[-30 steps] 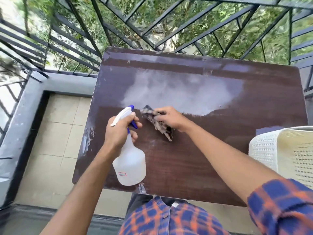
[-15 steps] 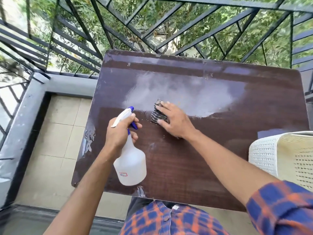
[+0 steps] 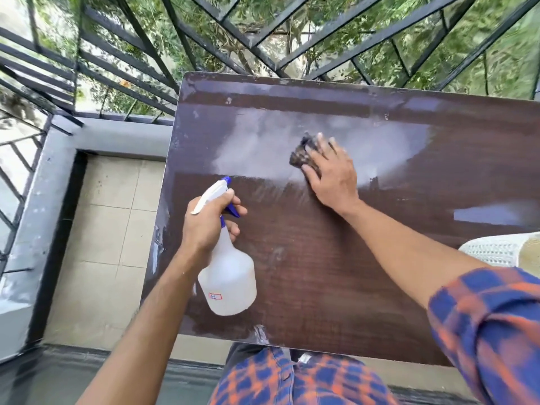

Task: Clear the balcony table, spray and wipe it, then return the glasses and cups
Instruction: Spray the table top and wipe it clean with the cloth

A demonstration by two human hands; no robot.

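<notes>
The glossy dark-brown wood-grain table [image 3: 336, 273] bears a hazy pale patch. The right hand [image 3: 331, 173], fingers straight, presses a crumpled dark cloth [image 3: 299, 154] flat onto that patch. The left hand [image 3: 207, 225] grips a translucent white plastic spray bottle [image 3: 229, 277] by its neck.

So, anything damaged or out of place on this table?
Only wear: the table shows chipped laminate along its left edge and near edge. The pale wet patch around the cloth fits the wiping.
</notes>
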